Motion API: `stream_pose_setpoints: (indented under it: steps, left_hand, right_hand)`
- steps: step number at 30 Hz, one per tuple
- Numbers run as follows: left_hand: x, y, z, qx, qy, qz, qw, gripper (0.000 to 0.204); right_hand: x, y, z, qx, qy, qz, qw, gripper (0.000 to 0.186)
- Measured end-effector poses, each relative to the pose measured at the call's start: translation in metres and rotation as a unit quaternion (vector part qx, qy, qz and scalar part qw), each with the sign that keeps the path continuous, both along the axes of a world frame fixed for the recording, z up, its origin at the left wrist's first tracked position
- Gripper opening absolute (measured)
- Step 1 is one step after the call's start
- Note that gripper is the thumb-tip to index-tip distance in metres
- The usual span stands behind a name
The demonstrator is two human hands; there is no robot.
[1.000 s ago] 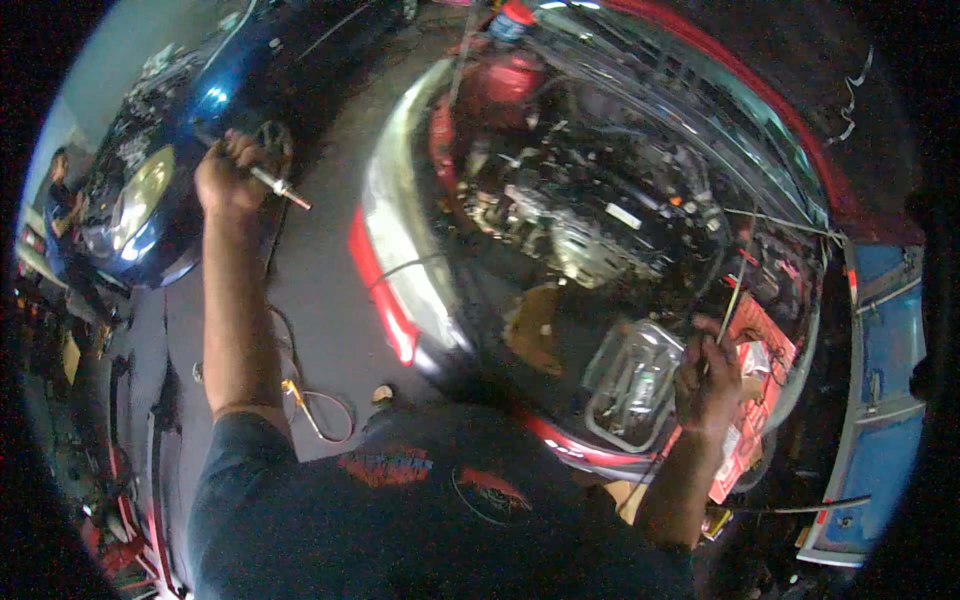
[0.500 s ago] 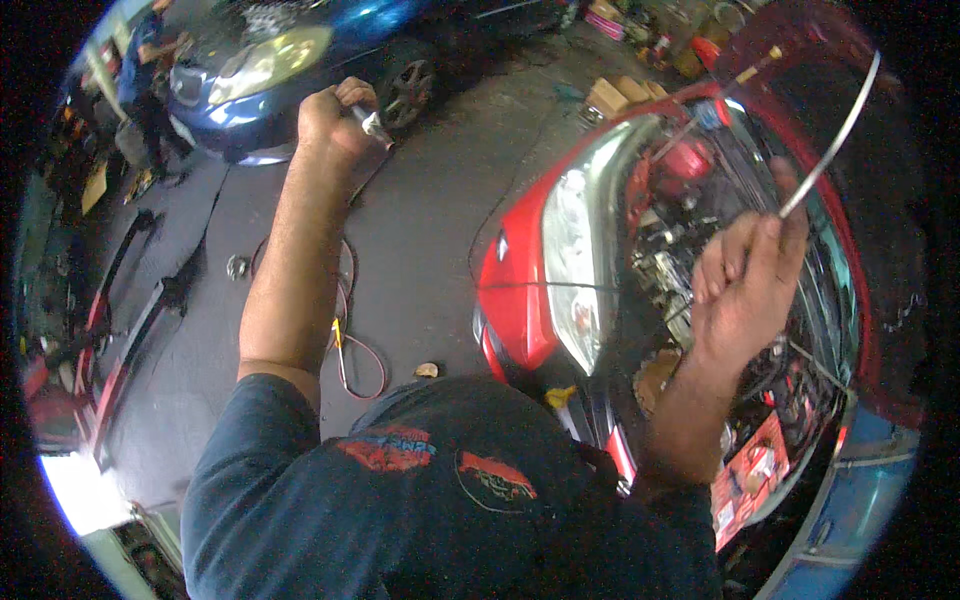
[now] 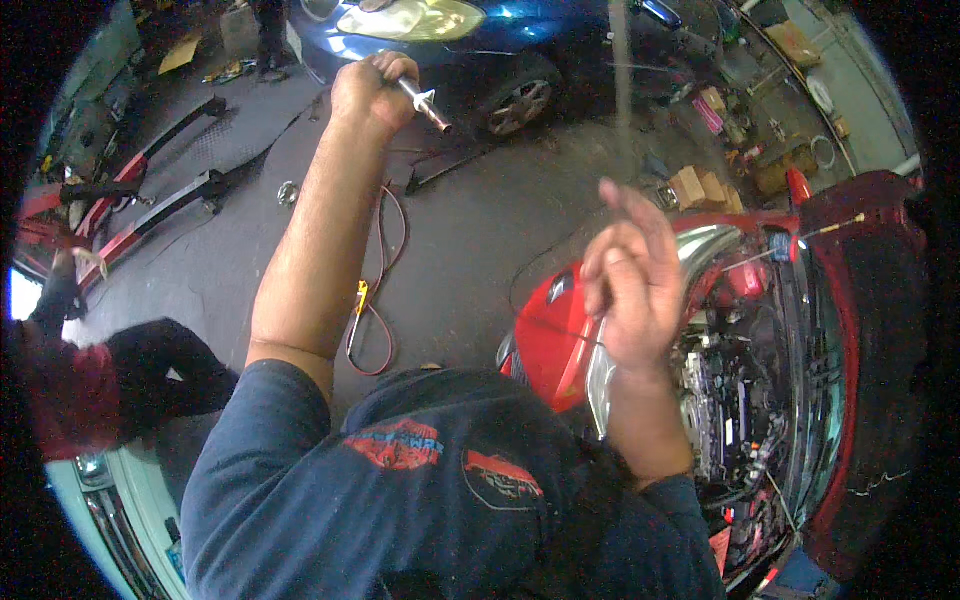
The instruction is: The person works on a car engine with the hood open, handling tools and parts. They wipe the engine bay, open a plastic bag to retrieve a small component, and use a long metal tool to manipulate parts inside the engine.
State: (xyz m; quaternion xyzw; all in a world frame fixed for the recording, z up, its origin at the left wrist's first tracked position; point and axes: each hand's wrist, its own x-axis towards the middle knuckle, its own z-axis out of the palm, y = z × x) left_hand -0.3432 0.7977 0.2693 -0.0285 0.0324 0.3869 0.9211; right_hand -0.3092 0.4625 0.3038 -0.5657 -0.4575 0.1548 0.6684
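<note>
My left hand (image 3: pixel 372 92) is raised, fingers wrapped round a silver metal tube (image 3: pixel 427 104) with a pale collar and a coppery end pointing down to the right. The blue car (image 3: pixel 560 40) is just beyond it. My right hand (image 3: pixel 632 285) is held up over the front corner of the red car (image 3: pixel 550 330), fingers smeared by motion. A thin pale rod (image 3: pixel 622 80), also blurred, rises from its fingertips to the top edge. To the right of this hand is the uncovered engine bay (image 3: pixel 735 400) under a raised red hood (image 3: pixel 880 300).
A reddish hose (image 3: pixel 388 345) with a yellow piece loops on the dark floor below my left forearm. Red lift arms (image 3: pixel 150 210) reach in from the left. A person in maroon (image 3: pixel 75 395) is close at the lower left. Cardboard boxes (image 3: pixel 695 190) lie beyond the red car.
My view has turned to the right. My right hand has moved left, off the engine bay, and the rod now stands upright. The person in maroon has come in at the left.
</note>
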Motion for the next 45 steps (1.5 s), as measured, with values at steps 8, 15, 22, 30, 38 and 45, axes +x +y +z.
stream_pose_setpoints:
  steps: [8, 15, 22, 30, 38, 45]
  left_hand:
    - [-0.030, 0.045, -0.020, 0.542, 0.280, 0.341, 0.715, 0.005]
    - [-0.062, 0.020, 0.032, 0.012, -0.118, 0.112, 0.987, 0.027]
    - [-0.071, 0.036, 0.034, 0.025, -0.128, 0.108, 0.986, 0.028]
    - [-0.086, 0.023, 0.040, 0.122, -0.067, 0.133, 0.981, 0.027]
    - [-0.087, -0.008, 0.055, 0.202, 0.019, 0.133, 0.970, 0.023]
    - [-0.095, 0.003, 0.068, 0.201, 0.067, 0.207, 0.955, 0.021]
  right_hand:
    - [-0.018, 0.051, -0.027, -0.048, -0.059, 0.085, 0.993, 0.036]
    - [-0.024, 0.066, -0.035, -0.101, 0.074, 0.140, 0.982, 0.028]
    - [-0.030, 0.086, -0.040, -0.083, 0.101, 0.192, 0.973, 0.026]
    - [-0.035, 0.091, -0.030, -0.140, 0.172, 0.229, 0.948, 0.026]
    - [-0.037, 0.102, -0.007, -0.179, 0.042, 0.149, 0.972, 0.020]
    - [-0.052, 0.112, 0.012, -0.092, -0.471, -0.093, 0.872, 0.033]
